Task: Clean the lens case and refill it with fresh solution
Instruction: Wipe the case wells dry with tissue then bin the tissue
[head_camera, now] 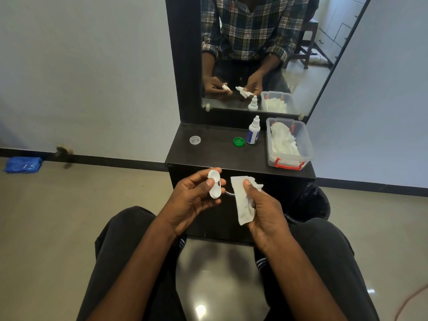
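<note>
Gripping lens case (214, 184) (left), pinching tissue (243, 201) (right), hands apart

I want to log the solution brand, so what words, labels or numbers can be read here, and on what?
No text can be read.
Solution bottle: has a blue label, print too small and blurred to read.
Blue packet on the floor: white marks, illegible.
Lens case, green cap, clear cap, tissue: no print visible.

The solution bottle (253, 133) bears a blue label, unreadable.
</note>
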